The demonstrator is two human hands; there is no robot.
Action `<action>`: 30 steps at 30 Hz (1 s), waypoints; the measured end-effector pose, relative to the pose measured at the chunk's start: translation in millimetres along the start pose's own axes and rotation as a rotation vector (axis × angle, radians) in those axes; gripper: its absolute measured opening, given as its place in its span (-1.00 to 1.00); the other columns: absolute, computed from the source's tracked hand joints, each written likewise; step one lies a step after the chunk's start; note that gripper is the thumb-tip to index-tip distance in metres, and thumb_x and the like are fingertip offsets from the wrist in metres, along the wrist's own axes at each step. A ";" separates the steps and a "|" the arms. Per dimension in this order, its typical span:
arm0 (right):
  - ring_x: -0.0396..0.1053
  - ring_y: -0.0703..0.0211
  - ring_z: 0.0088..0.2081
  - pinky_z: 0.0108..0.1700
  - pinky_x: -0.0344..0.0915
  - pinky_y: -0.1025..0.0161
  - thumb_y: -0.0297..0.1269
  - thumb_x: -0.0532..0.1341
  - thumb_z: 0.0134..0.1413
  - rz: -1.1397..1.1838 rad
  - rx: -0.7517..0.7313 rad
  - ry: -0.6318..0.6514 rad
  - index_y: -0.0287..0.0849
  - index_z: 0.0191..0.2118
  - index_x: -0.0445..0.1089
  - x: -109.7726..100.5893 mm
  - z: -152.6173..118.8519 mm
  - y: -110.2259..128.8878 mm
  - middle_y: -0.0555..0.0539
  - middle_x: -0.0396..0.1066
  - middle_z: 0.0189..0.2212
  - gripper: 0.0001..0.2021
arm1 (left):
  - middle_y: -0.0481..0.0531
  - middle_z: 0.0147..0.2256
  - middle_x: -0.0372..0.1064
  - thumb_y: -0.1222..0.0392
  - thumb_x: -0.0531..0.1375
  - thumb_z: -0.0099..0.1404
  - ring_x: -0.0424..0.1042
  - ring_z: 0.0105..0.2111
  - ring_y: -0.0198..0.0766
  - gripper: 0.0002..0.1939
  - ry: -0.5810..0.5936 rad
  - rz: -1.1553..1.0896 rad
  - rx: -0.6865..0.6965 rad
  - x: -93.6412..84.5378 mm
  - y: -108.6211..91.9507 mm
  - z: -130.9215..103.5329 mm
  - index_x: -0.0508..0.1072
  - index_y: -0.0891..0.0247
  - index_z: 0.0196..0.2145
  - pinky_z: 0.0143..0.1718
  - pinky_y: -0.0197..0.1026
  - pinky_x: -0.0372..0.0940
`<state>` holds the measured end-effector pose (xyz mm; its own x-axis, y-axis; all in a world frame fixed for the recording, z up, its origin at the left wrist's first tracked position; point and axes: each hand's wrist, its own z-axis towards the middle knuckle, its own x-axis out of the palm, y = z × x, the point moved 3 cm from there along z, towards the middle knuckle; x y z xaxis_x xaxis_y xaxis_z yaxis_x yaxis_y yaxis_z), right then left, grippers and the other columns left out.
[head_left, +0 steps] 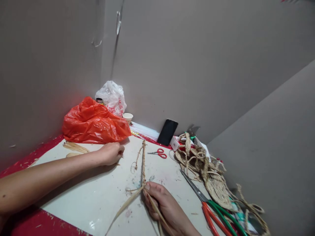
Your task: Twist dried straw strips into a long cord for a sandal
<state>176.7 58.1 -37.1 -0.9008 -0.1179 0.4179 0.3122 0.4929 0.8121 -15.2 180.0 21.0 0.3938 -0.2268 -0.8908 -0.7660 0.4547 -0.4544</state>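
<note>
A thin braid of dried straw-coloured strips (143,164) lies lengthwise down the middle of the white sheet. My right hand (163,203) is closed on its near end, pinching it between thumb and fingers. Loose flat strips (126,208) fan out from that pinch towards me. A thin side strand (138,155) hangs off the braid's far part. My left hand (112,153) is apart from the braid, its fingers curled in near the orange plastic bag; what they hold, if anything, is hidden. Dry husk pieces (75,147) lie beyond my left forearm.
Small red-handled scissors (159,153) lie right of the braid. Large shears (209,203) and a heap of braided cord (211,177) occupy the right side. At the back are an orange bag (94,123), white bag (112,95), paper cup (128,117) and phone (167,132).
</note>
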 end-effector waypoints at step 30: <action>-0.26 0.50 -0.73 -0.70 -0.31 0.44 -0.12 0.25 0.03 -0.018 -0.023 0.011 -0.24 -0.48 0.27 5.9 -0.9 3.5 0.21 -0.05 -0.75 -0.71 | -0.05 -0.59 0.39 0.21 0.25 -0.09 0.36 -0.58 -0.33 -0.77 0.396 -1.302 -0.241 67.9 -57.7 -40.6 0.26 0.28 -0.48 -0.48 -0.29 0.17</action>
<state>172.7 58.4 -31.5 -0.9029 -0.1365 0.4077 0.3028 0.4712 0.8284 35.1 103.4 -13.4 0.7483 -0.6149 0.2488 -0.0450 -0.4212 -0.9058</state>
